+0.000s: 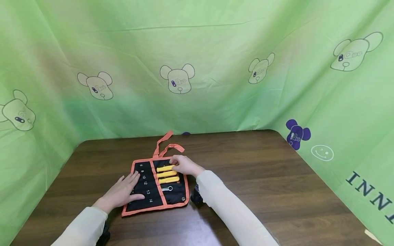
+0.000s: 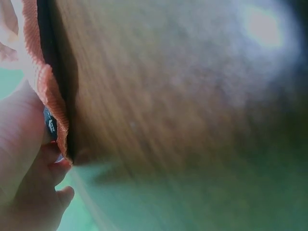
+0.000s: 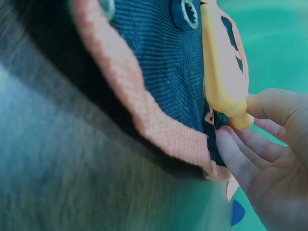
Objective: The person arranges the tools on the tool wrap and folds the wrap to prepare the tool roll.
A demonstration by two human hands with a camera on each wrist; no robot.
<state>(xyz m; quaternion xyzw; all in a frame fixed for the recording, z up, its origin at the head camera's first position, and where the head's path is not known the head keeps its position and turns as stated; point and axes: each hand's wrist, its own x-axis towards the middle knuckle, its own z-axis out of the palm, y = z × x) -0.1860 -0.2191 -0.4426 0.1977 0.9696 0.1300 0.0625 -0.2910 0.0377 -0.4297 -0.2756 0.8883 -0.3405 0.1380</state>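
Observation:
A black tool roll (image 1: 155,200) with orange edging lies unrolled on the table, its left pockets marked with white numbers. My left hand (image 1: 122,192) rests on its left side, fingers spread; the left wrist view catches the orange edge (image 2: 54,94) beside that hand (image 2: 21,149). Several yellow-handled screwdrivers (image 1: 167,173) sit in the right pockets, their shafts hidden. At the uppermost one, my right hand (image 1: 185,165) pinches the end of the yellow handle (image 3: 219,82) between thumb and fingers. Below the handles, the ring end of a wrench (image 1: 167,188) sticks out of a pocket.
Two orange tie straps (image 1: 163,141) extend from the roll's far edge across the brown wooden table (image 1: 246,171). A green printed curtain (image 1: 215,102) hangs behind the table and along its sides. A pale object (image 1: 373,236) shows at the lower right corner.

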